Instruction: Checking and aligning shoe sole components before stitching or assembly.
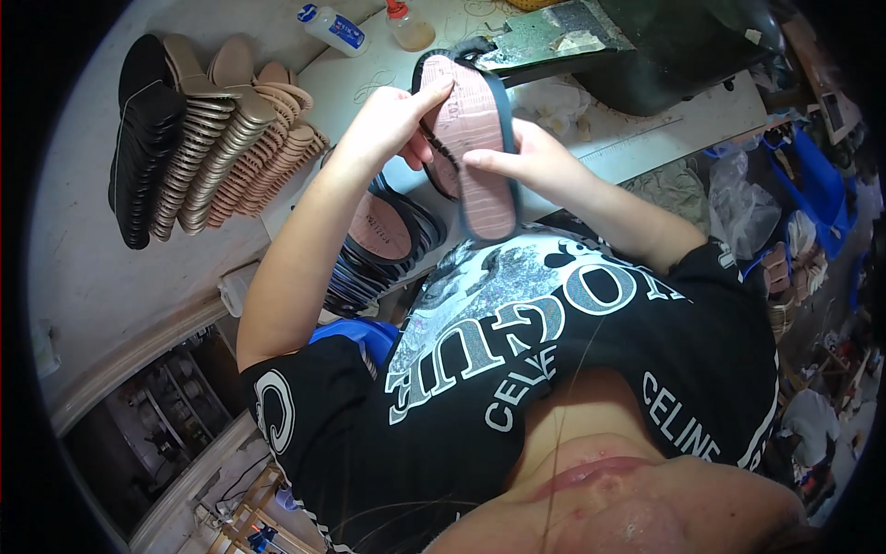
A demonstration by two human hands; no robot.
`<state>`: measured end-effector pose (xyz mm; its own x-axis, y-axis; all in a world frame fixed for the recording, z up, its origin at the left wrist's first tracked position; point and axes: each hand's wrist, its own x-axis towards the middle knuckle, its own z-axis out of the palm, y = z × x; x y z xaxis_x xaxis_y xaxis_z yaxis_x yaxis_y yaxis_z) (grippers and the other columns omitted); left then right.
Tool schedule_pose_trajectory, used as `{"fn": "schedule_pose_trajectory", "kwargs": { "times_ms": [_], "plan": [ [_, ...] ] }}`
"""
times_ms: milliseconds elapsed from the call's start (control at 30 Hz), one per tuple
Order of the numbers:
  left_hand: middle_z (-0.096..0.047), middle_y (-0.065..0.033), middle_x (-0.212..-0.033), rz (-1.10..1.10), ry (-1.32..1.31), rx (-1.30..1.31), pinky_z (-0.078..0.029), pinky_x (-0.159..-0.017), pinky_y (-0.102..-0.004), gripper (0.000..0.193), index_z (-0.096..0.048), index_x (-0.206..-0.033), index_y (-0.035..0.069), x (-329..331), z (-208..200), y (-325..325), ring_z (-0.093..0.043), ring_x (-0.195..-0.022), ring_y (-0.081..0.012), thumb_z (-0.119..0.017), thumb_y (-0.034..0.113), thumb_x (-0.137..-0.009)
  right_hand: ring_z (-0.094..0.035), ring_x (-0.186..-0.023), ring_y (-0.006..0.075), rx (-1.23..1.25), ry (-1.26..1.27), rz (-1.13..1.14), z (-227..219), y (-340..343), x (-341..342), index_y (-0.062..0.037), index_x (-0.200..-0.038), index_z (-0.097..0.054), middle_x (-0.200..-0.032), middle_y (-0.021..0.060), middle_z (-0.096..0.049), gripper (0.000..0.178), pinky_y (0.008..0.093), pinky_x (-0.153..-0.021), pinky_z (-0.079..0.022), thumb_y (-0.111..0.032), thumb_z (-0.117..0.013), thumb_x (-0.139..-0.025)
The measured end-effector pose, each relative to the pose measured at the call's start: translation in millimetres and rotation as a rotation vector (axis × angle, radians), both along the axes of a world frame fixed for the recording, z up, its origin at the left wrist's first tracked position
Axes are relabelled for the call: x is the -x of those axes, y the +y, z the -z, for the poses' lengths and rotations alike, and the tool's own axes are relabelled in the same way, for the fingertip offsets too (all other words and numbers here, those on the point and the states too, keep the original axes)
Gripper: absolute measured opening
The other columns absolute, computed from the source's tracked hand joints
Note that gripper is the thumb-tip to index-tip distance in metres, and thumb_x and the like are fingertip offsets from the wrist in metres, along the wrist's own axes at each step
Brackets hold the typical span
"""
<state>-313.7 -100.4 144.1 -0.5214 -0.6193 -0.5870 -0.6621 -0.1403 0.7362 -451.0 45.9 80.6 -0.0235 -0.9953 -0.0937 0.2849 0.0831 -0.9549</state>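
A shoe sole [475,115] with a pink, creased-pattern face and a dark blue-green edge is held up above the near edge of the table. My left hand [392,125] grips its far left side, the thumb lying on the pink face. From the right, my right hand [531,162] closes around the middle, its thumb across the face and its fingers hidden behind. Another dark-edged pink piece shows partly behind the sole, by my left fingers; whether the two are joined I cannot tell. Below my left hand stands a stack of dark-edged pink soles [383,231].
Bundled stacks of black soles [148,138], gold soles [198,129] and pink soles [286,129] stand at the left. At the back are a white bottle [332,30] and a red-capped bottle [411,30]. A green board [554,37] lies beyond the sole; plastic bags [738,198] hang right.
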Motion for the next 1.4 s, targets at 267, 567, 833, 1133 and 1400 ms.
{"fn": "schedule_pose_trajectory", "kwargs": {
  "times_ms": [267,567,833,1133,1400],
  "plan": [
    [-0.046,-0.0004,-0.041,0.169,-0.059,0.127,-0.031,-0.035,-0.0215,0.055,-0.057,-0.058,0.004,-8,-8,-2,-0.042,-0.035,-0.0078,-0.067,0.055,-0.077,-0.060,-0.080,0.0083,-0.140,-0.118,-0.088,-8,-11,31,0.0014,-0.103,-0.065,-0.092,0.0046,-0.067,0.031,0.0239,-0.075,-0.048,-0.023,-0.069,-0.084],
    [-0.046,0.0001,-0.047,-0.146,0.076,0.113,-0.027,-0.038,-0.0218,0.050,-0.051,-0.056,0.008,-9,6,-16,-0.039,-0.039,-0.0070,-0.079,0.047,-0.067,-0.060,-0.083,0.0084,-0.100,-0.253,-0.161,1,-27,29,0.0022,-0.106,-0.063,-0.095,0.0048,-0.066,0.035,0.0236,-0.077,-0.048,-0.024,-0.070,-0.082],
    [-0.046,0.0026,-0.049,-0.256,0.171,0.026,-0.025,-0.037,-0.0196,0.042,-0.054,-0.061,0.007,-6,2,-21,-0.035,-0.037,-0.0040,-0.079,0.039,-0.071,-0.064,-0.065,0.0115,-0.314,-0.271,-0.254,-7,19,18,-0.0015,-0.094,-0.066,-0.082,0.0072,-0.068,0.024,0.0212,-0.060,-0.047,-0.025,-0.064,-0.086],
    [-0.056,-0.0057,-0.055,0.070,-0.149,0.101,-0.037,-0.043,-0.0220,0.070,-0.062,-0.081,-0.004,-3,9,-91,-0.048,-0.044,-0.0098,-0.070,0.064,-0.067,-0.063,-0.059,0.0117,-0.200,-0.407,0.069,-22,-9,6,0.0014,-0.093,-0.065,-0.078,0.0089,-0.067,0.024,0.0204,-0.053,-0.049,-0.022,-0.061,-0.088],
    [-0.049,-0.0151,-0.131,0.979,0.248,0.802,-0.029,-0.106,-0.0383,0.056,-0.060,-0.115,0.009,47,-5,-104,-0.040,-0.126,-0.0266,-0.077,0.035,-0.069,-0.067,-0.068,0.0129,-0.174,-0.374,0.165,-11,-31,-1,0.0020,-0.100,-0.063,-0.084,0.0084,-0.066,0.027,0.0191,-0.056,-0.051,-0.022,-0.060,-0.088]
  ]
}}
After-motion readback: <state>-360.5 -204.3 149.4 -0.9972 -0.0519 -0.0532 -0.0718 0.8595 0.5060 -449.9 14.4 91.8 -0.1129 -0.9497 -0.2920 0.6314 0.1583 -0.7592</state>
